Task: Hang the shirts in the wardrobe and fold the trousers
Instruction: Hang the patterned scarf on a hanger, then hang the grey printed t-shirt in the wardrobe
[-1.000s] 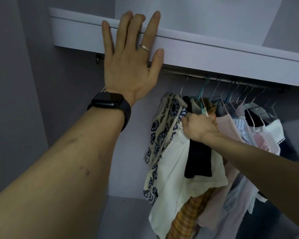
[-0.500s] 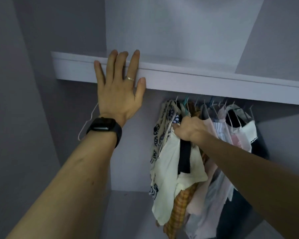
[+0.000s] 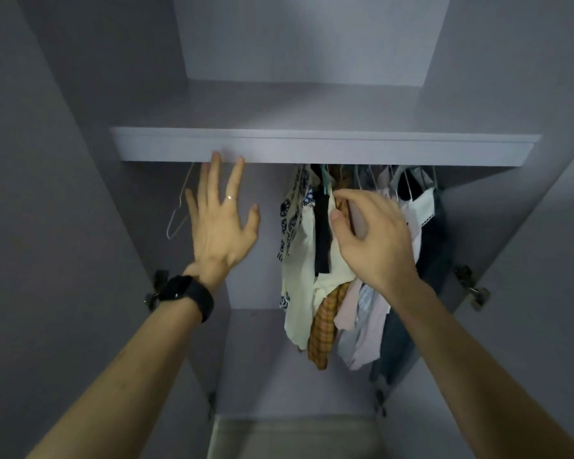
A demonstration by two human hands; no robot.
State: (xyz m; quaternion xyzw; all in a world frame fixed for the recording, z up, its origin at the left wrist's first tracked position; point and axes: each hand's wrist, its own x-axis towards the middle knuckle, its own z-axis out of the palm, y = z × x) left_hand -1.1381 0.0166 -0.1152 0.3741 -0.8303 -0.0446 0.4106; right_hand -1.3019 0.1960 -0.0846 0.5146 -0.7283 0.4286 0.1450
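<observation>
Grey wardrobe (image 3: 80,160) interior, dim light. Shirts (image 3: 304,260) hang in row under shelf (image 3: 345,149), right of centre: cream, patterned, orange check, pink, white. Right hand (image 3: 375,240) just in front of them, fingers loosely curved, thumb and forefinger apart, gripping nothing. Left hand (image 3: 221,226) left of shirts, fingers spread straight, tips at shelf's front edge, empty. Black watch (image 3: 186,291) on left wrist. Bare wire hanger (image 3: 179,207) further left.
</observation>
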